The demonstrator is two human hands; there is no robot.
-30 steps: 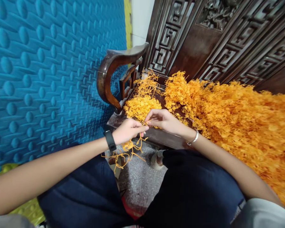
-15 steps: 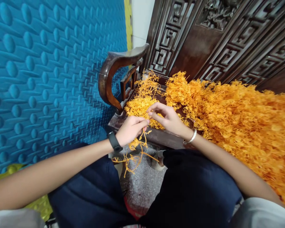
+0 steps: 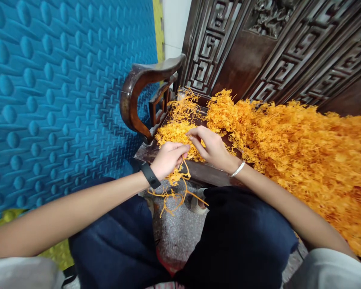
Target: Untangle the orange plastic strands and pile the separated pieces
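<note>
My left hand (image 3: 170,158) is closed, thumb pressed on the forefinger, around a bunch of thin orange plastic-looking sprigs (image 3: 180,176). Their stringy, branching ends dangle below the fist, over the gap between my knees. Just right of it and slightly higher hovers my right hand (image 3: 209,146), thumb and forefinger curved with a small gap at the tips; nothing can be made out between them. Behind both hands a small heap of yellow-orange sprigs (image 3: 176,134) lies on the dark wooden seat (image 3: 147,151).
A large mound of orange sprigs (image 3: 307,152) covers the seat to the right. Looser strands (image 3: 185,106) lie at the back. The curved wooden armrest (image 3: 132,96) rises at left, before a blue bumpy mat (image 3: 63,100). A carved backrest (image 3: 240,56) stands behind.
My right hand has moved slightly up and away from the left, widening the gap between them. The left fist has turned a little, and the dangling sprigs have swung slightly right.
</note>
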